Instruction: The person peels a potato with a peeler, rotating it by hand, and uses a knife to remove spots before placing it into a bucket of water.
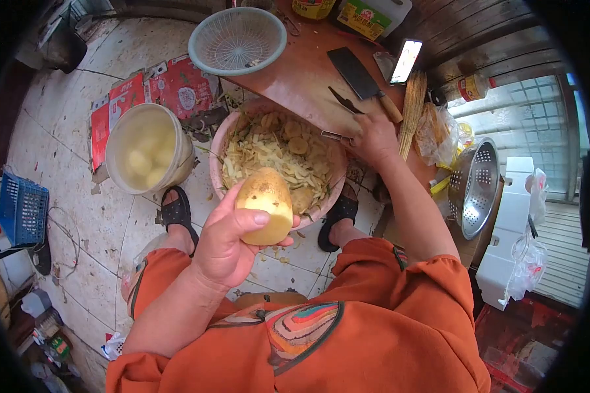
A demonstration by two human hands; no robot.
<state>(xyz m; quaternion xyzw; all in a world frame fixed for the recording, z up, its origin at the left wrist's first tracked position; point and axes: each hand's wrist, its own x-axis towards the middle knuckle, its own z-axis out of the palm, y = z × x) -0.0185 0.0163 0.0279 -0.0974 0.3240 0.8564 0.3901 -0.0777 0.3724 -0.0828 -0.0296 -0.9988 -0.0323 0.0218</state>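
Observation:
My left hand (224, 245) is wrapped round a large potato (265, 208), held up above the tub. The potato's lower part is peeled pale yellow, while brown skin remains over its top. At the table's edge, my right hand (377, 141) is closed on a peeler (335, 136), whose metal head sticks out to the left; the fingers hide its handle. A small dark knife (345, 100) lies just beyond those fingers. Below the potato stands a pink tub (217, 171) with peelings (269, 154) and several unpeeled potatoes (297, 145).
A white bucket (185, 157) with peeled potatoes in cloudy water stands on the tiled floor at left. On the wooden table are a pale blue colander (237, 40), a cleaver (354, 72), a phone (406, 61) and a straw brush (413, 108). A metal colander (473, 190) leans at right.

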